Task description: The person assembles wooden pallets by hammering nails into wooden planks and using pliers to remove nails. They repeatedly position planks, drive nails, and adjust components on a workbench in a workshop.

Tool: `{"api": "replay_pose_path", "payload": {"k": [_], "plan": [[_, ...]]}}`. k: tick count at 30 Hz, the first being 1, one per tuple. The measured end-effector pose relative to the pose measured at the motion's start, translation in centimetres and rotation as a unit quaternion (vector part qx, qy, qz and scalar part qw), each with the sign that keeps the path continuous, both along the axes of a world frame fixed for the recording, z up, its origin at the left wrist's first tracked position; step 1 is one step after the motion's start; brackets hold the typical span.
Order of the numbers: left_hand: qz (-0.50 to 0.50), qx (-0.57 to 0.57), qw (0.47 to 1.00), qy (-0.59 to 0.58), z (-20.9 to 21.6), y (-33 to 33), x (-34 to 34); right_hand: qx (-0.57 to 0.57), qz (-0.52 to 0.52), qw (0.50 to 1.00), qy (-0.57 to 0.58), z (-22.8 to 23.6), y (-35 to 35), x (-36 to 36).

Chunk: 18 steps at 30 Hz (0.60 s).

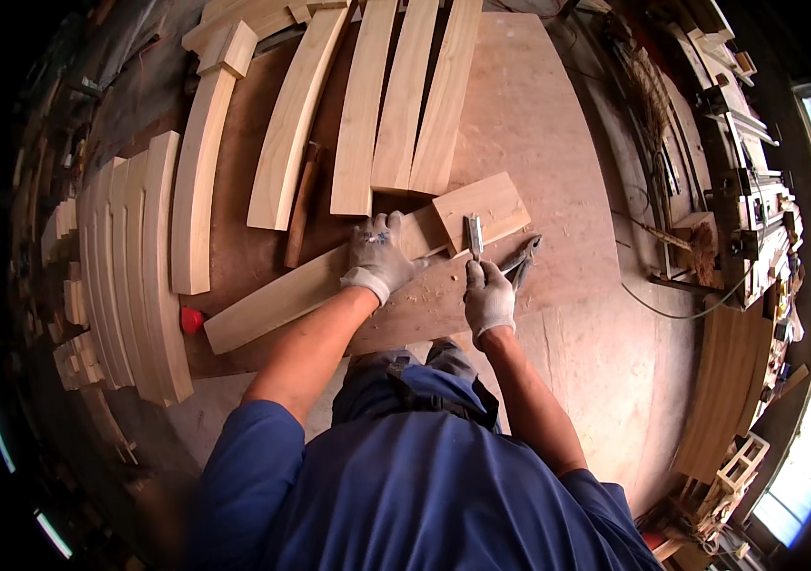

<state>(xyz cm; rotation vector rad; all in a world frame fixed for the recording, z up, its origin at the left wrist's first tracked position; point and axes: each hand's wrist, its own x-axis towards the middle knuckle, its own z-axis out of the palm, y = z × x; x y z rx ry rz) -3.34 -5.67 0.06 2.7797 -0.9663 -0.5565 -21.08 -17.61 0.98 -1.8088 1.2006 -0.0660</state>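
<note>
A long pale wooden board (282, 297) lies slantwise near the table's front edge. My left hand (379, 255), in a pale work glove, grips it from above, fingers over its far edge and thumb stretched along the near side. At the board's right end is a wider wooden block (484, 211); how the two join cannot be made out. My right hand (491, 297), also gloved, is closed round what looks like a chisel (475, 231), its metal blade pointing away from me over the block's near edge. The handle is mostly hidden. Dark-jawed pliers (524, 259) lie just right of that hand.
Several long timber pieces (360, 114) lie across the far part of the reddish tabletop (558, 143). A hammer-like tool with a brown wooden handle (304, 205) rests among them. More boards (144, 276) and a red round object (192, 320) are at the left. Shavings surround the block.
</note>
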Motion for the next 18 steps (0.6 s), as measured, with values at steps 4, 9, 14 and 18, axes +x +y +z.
{"api": "replay_pose_path", "payload": {"k": [4,9,14,18], "plan": [[-0.007,0.001,1.0,0.005,-0.6,0.1,0.2,0.014,-0.009,1.0,-0.006,-0.2,3.0,-3.5],[-0.008,0.002,1.0,0.015,-0.1,0.2,0.2,0.061,-0.061,0.996,-0.005,0.7,1.2,-0.9],[-0.01,-0.017,1.0,-0.005,-0.9,0.6,0.2,-0.005,-0.05,0.999,-0.011,-1.7,3.7,-3.4],[-0.009,-0.024,1.0,0.016,-0.4,0.6,0.4,0.016,-0.066,0.997,-0.029,0.1,0.8,-0.5]]}}
